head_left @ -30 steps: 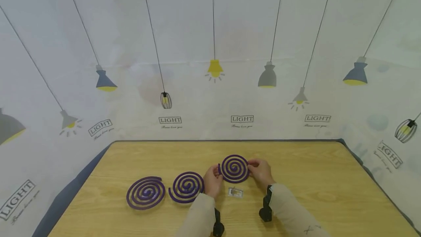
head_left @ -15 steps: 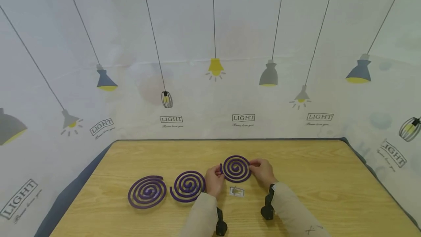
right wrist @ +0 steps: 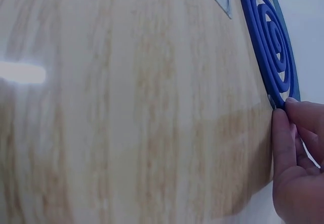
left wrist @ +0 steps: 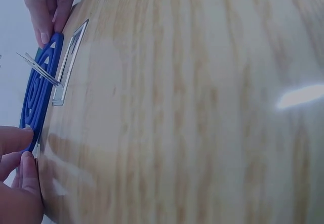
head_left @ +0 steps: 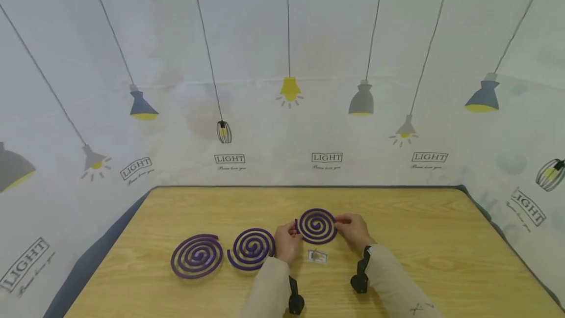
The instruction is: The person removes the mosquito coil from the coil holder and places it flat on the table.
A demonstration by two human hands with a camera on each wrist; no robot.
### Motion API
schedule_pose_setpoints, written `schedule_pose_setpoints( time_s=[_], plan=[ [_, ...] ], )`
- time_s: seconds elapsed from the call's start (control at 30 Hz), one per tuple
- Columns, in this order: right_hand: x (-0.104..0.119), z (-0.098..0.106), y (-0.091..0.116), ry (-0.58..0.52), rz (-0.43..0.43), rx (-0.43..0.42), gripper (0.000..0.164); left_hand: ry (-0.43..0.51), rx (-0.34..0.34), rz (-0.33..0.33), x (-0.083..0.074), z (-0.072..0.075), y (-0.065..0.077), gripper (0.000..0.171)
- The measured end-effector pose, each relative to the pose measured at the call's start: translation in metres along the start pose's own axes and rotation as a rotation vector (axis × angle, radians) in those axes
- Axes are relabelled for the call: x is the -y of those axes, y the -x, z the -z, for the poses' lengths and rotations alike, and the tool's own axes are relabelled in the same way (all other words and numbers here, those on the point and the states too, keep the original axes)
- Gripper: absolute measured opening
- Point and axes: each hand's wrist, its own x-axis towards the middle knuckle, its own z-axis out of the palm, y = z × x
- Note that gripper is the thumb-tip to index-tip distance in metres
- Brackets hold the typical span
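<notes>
A purple mosquito coil (head_left: 316, 226) is held between both hands near the table's middle; it looks blue in the wrist views, with a teal edge (right wrist: 286, 24) behind it. My left hand (head_left: 288, 245) pinches its left rim between thumb and fingers. At the opposite rim, my right hand (head_left: 354, 232) pinches it the same way. Just on the near side of the coil, a small metal coil stand (head_left: 318, 256) lies on the table. In the left wrist view the stand's thin prong (left wrist: 40, 71) rises from its flat frame and overlaps the coil (left wrist: 30, 102).
Two more purple coils stand to the left: one mosquito coil (head_left: 196, 256) farther left, and another coil (head_left: 252, 248) right beside the left forearm. The wooden table (head_left: 441, 259) ends at a dark edge against a printed wall sheet (head_left: 265, 175).
</notes>
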Motion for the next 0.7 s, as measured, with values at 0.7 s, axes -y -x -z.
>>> schedule_pose_setpoints(
  time_s=[0.7],
  plan=[
    [-0.003,-0.001,-0.001,-0.017,-0.07,0.022,0.024,0.015,0.152,0.243,-0.058,0.021,0.004,0.044]
  ],
)
